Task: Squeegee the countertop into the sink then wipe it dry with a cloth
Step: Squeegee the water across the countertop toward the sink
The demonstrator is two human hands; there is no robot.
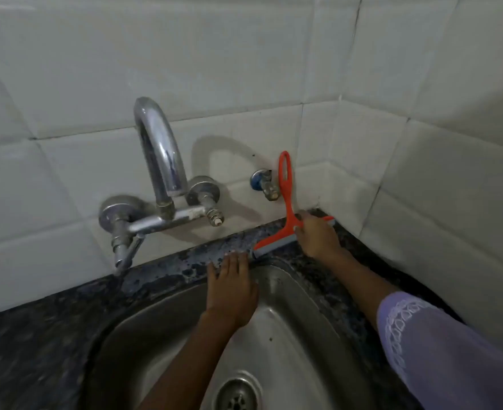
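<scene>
Behind the sink [288, 294], right hand [318, 235] grips squeegee [285, 232]; left hand [232, 288] flat, fingers together.

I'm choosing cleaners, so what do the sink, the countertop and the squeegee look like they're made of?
Sink: brushed stainless steel, judging by its grey, dull sheen. Countertop: likely polished granite, dark and speckled with wet patches. Squeegee: glossy orange plastic, its grey blade probably rubber.

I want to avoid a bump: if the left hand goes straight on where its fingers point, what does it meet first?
The left hand points across the wet countertop strip toward the tiled wall; the wall likely comes first. The squeegee blade lies just right of that line, though depth is unclear.
</scene>
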